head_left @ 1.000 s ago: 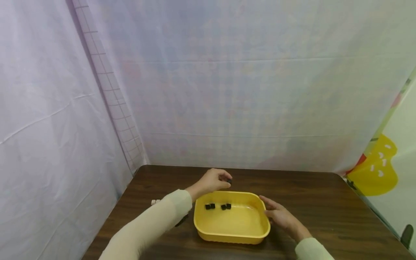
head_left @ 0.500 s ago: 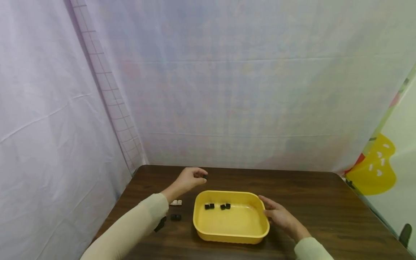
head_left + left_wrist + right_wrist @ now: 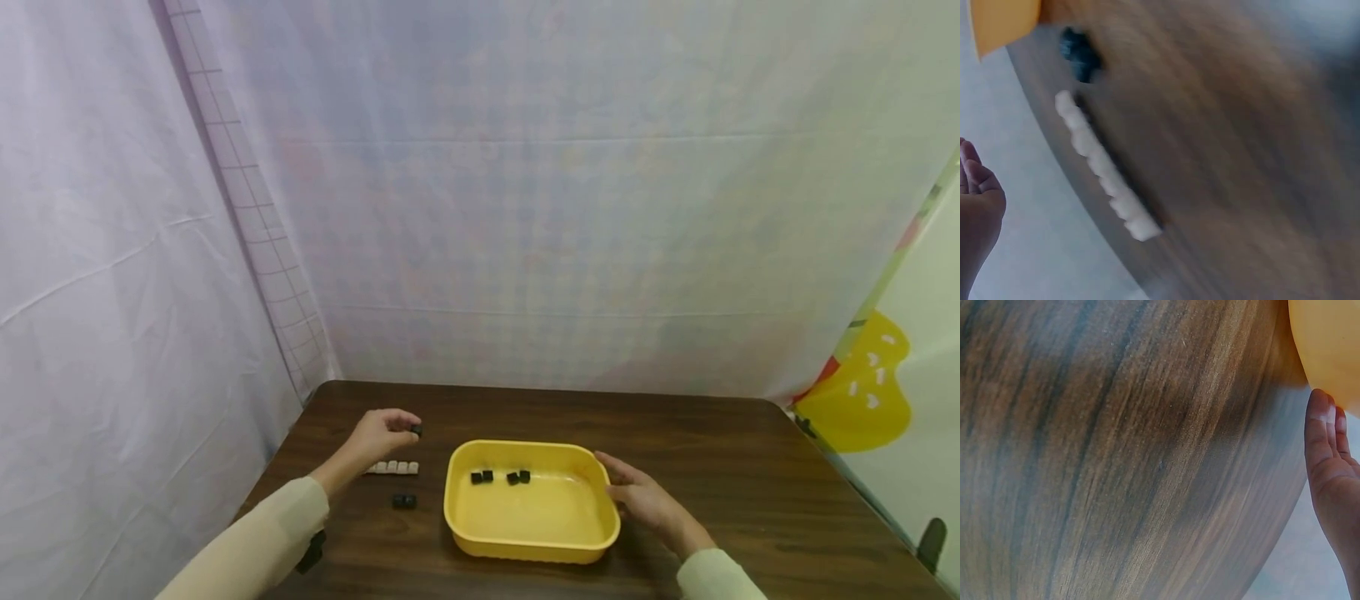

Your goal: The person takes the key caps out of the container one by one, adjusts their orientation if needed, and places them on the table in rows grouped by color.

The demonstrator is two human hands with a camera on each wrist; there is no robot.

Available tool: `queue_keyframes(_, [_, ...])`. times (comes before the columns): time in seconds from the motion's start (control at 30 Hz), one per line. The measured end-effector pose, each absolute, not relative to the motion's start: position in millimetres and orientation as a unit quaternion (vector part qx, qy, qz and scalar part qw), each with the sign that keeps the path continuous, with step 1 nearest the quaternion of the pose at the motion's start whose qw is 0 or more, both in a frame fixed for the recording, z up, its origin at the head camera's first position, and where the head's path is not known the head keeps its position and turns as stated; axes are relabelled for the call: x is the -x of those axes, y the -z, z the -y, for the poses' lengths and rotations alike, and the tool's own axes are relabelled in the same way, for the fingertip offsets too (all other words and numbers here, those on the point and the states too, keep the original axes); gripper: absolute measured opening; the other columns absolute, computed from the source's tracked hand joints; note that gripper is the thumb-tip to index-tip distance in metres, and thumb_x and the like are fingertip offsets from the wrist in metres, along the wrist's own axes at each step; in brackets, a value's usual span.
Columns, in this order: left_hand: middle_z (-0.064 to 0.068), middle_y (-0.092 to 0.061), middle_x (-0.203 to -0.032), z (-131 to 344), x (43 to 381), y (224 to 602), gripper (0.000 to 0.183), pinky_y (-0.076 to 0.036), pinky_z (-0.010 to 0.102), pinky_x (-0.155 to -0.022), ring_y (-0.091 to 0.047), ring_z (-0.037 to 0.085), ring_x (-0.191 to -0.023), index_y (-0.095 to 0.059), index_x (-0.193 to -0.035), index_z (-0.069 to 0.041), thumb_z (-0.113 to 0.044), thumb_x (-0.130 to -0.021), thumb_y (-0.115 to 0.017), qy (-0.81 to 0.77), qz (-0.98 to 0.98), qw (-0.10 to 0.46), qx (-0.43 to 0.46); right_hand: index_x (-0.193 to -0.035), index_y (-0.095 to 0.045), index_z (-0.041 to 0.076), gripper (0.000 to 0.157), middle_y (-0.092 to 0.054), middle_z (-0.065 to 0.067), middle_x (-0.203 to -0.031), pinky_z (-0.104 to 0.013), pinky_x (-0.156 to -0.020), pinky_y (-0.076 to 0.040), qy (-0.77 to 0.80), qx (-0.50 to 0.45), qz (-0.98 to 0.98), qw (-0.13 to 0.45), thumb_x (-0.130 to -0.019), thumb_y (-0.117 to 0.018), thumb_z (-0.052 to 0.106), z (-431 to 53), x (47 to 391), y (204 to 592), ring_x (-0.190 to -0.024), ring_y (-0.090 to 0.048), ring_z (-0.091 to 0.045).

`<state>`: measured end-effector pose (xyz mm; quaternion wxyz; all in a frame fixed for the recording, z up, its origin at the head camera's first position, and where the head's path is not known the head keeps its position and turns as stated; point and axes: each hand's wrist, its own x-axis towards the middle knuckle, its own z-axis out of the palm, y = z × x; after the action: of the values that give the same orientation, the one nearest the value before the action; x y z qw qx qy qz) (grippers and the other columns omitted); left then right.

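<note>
My left hand (image 3: 378, 433) pinches a small black cube (image 3: 416, 430) between thumb and fingertips, above the table's left half. Just below it lies a row of small white cubes (image 3: 393, 467), partly behind the wrist in the head view; the left wrist view shows the white row (image 3: 1107, 169) whole. Two black cubes (image 3: 404, 501) sit side by side nearer me. Inside the yellow tub (image 3: 536, 550) are two pairs of black cubes (image 3: 482, 477). My right hand (image 3: 647, 498) rests against the tub's right side, fingers straight along the outside, thumb at the rim.
The dark wooden table (image 3: 750, 475) bears everything. A pale curtain (image 3: 562, 250) hangs behind its far edge, and another white sheet (image 3: 135, 333) along the left. A dark object strapped at the left wrist (image 3: 312, 552) shows under the sleeve.
My left hand has moved left from above the tub's far rim, carrying the black cube, then lower. The white row and black pair on the table have come into view. The right hand stays put.
</note>
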<state>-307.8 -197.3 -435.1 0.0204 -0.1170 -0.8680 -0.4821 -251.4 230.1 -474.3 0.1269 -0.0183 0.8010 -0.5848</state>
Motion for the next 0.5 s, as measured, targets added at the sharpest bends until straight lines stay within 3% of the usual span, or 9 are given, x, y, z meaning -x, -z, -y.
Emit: queue_keyframes(0.5, [0.002, -0.068, -0.084, 252, 281, 486, 0.019, -0.048, 0.027, -0.066, -0.057, 0.011, -0.076, -0.074, -0.094, 0.002, -0.004, -0.077, -0.08, 0.418, 0.891, -0.026, 0.173, -0.154, -0.03, 0.001, 0.06, -0.043, -0.038, -0.137, -0.048, -0.085, -0.054, 0.582, 0.012, -0.803, 0.13, -0.098, -0.052, 0.004, -229, 251, 473, -0.113, -0.058, -0.037])
